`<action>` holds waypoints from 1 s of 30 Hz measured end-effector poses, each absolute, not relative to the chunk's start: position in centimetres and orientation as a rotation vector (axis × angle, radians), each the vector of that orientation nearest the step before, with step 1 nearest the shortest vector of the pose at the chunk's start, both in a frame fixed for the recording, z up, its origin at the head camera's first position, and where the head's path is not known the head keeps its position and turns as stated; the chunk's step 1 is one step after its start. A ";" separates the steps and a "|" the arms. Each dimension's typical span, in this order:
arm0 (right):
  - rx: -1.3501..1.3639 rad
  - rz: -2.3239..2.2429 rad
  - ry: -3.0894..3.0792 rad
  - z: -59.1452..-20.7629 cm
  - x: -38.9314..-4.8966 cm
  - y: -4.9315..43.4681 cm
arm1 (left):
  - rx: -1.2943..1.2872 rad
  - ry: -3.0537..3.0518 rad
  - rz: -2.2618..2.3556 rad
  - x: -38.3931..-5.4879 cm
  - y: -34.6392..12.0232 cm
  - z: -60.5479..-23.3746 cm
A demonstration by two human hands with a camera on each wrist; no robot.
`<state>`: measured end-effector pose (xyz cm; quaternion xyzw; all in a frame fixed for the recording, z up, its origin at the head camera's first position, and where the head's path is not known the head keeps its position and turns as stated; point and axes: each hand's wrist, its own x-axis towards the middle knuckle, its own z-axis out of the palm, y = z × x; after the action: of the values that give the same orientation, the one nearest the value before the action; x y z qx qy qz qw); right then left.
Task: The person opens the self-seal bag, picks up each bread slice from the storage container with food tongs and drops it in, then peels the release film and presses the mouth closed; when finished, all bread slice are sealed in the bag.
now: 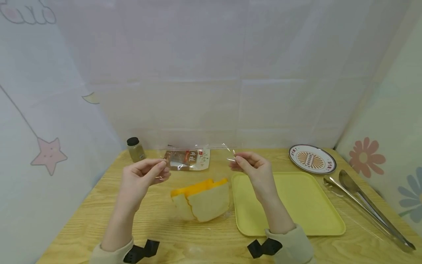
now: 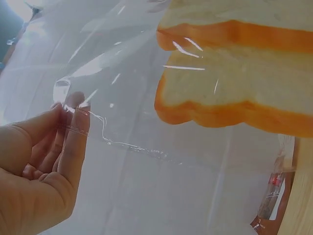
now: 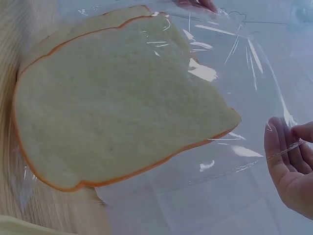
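Note:
Two slices of bread [image 1: 209, 203] with orange crusts hang tilted inside a clear plastic bag [image 3: 230, 73], one overlapping the other. My left hand [image 1: 140, 181] pinches the bag's upper left corner between thumb and fingers. At the opposite upper corner, the thumb and fingers of my right hand [image 1: 258, 176] pinch the film. The bag's top edge stretches between both hands above the table. In the left wrist view, creased film runs from my fingertips [image 2: 78, 105] toward the bread.
Behind the bag lies a brown and white food packet [image 1: 188, 159], with a black-lidded jar [image 1: 136, 149] to its left. On the right are a yellow tray [image 1: 296, 201], a round patterned plate [image 1: 312, 158] and metal tongs [image 1: 369, 207]. Pale curtains enclose the wooden table [image 1: 99, 205].

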<state>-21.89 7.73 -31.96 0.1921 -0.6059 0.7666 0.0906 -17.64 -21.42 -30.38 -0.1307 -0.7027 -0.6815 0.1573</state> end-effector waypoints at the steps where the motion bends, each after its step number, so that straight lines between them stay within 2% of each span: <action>1: 0.572 2.279 -1.799 -32.0 -21.9 7.7 | -0.382 -1.996 -1.964 -17.6 -21.4 -30.4; 30: 0.475 2.301 -1.739 -31.7 -21.5 8.0 | -0.321 -1.844 -2.043 -17.7 -20.4 -30.4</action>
<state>-21.53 8.04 -31.73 0.1616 -0.5914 0.7824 0.1091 -17.70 -20.42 -30.37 -0.1138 -0.6542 -0.7247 0.1843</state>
